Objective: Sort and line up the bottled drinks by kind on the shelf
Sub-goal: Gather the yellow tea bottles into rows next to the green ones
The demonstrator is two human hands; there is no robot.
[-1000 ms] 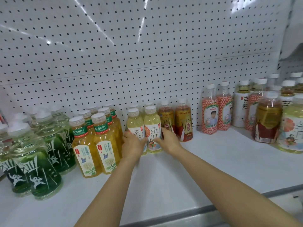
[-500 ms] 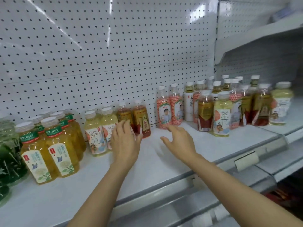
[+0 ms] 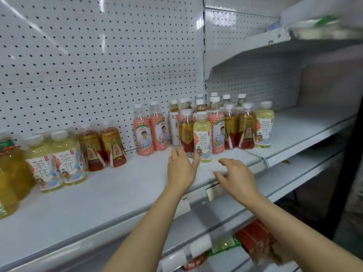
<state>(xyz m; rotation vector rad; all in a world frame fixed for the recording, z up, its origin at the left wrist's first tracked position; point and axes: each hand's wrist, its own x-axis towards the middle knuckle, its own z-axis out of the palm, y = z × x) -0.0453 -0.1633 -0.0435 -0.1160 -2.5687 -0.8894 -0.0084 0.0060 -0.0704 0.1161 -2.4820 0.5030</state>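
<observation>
Here both hands hover open over the shelf, holding nothing. The left hand reaches with spread fingers beside a pale tea bottle fronting the mixed cluster; the right hand hangs just right of it, near the shelf's edge.

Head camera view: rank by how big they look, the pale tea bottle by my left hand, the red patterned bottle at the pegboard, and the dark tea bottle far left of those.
1. Pale tea bottle
2-3. Dark tea bottle and red patterned bottle: too alike to rank; camera distance differs.
</observation>
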